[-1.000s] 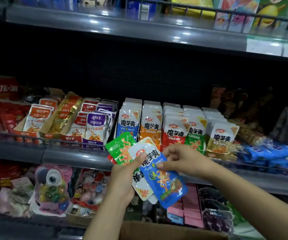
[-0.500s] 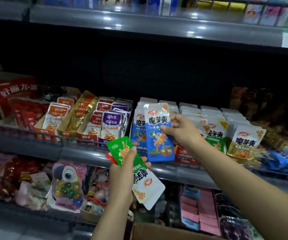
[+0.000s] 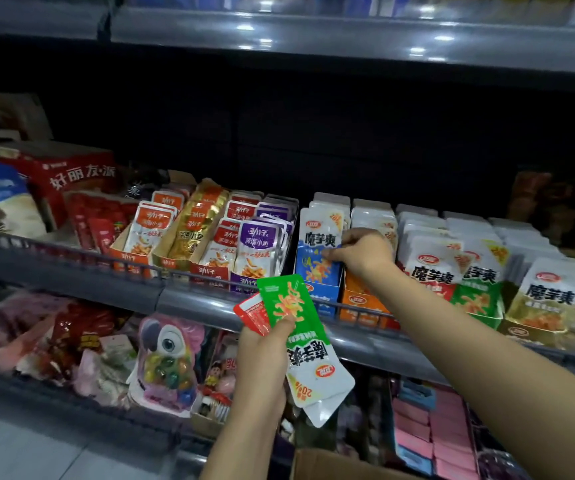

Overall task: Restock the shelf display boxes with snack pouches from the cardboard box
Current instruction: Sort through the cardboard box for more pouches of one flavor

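My right hand [image 3: 360, 252] pinches the right edge of a blue-and-white snack pouch [image 3: 319, 251], which stands upright at the front of the blue display box [image 3: 324, 299] on the middle shelf. My left hand [image 3: 265, 355] is lower, in front of the shelf rail, and grips a fan of pouches upside down: a green one [image 3: 293, 310] on top, a red one [image 3: 253, 313] behind it and white ends below. A corner of the cardboard box [image 3: 327, 465] shows at the bottom edge.
Orange [image 3: 362, 301], red, green [image 3: 476, 303] and yellow [image 3: 542, 323] display boxes of like pouches stand to the right of the blue one. Small fish-snack boxes [image 3: 210, 244] fill the left. A metal shelf rail [image 3: 182, 299] runs in front. Toys and candy lie on the lower shelf.
My right hand has carried the blue pouch from the fan in my left hand up and into the front of the blue display box. My left hand stayed low with the other pouches.
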The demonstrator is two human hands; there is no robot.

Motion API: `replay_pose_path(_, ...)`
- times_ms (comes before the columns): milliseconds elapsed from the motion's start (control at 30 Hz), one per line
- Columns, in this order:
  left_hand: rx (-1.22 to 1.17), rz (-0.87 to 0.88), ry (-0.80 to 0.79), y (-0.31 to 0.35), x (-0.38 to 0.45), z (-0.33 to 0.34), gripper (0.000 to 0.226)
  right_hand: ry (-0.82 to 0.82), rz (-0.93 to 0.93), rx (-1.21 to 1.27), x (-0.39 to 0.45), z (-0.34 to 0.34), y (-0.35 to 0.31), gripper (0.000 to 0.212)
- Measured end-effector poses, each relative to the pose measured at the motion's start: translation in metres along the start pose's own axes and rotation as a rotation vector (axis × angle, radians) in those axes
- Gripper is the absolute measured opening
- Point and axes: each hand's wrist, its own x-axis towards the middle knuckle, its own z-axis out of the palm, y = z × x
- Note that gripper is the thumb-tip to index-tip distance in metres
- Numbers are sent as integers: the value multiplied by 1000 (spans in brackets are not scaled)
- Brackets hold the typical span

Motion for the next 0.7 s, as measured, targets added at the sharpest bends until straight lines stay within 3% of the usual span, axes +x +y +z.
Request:
replay_pose_path(200,-10,33,-45,-4,-1,0,16,3,35,163,-9,-6,10,30)
replay_pose_path(333,-42,45,-88,-5,-4,5,14,-15,29,199,-38,-23,6,18)
replay_pose_path(400,-47,62,-126,-6,-8,10,15,-117,16,155,-63,-36,3,10)
replay_pose_path(567,-46,90,-211,-15,-15,31,20,-465,60,-2,-120,-70,15,37)
replay_pose_path(700,-10,90,-286,-25,-27,50,23,-322,83,109,-132,-86,53,26)
